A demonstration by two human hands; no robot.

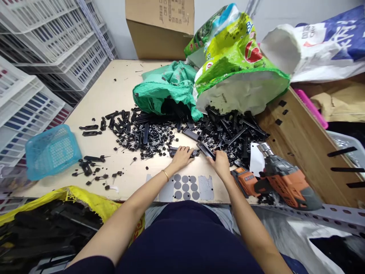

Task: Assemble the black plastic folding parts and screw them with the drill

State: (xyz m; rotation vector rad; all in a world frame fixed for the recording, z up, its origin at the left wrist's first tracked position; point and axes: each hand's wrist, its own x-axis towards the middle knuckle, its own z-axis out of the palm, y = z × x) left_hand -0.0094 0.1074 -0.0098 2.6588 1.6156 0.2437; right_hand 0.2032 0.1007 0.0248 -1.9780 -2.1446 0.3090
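My left hand [182,156] rests with its fingers over a black plastic clamp-like part [172,151] lying on the pale table [131,171]. To its right, my right hand [221,161] grips the near end of a long black part [205,150], which tilts up to the left. Piles of small black knobs with metal screws [159,135] lie beyond my left hand, and longer black pieces [234,129] are heaped beyond my right. A grey sheet with round discs [186,187] lies near the table's front edge.
An orange and black power driver [288,182] lies at the right. Behind stand a green sack [168,85], a bright printed sack [228,53] and a cardboard box [159,30]. At left are a blue basket [53,152] and a yellow sack [82,194].
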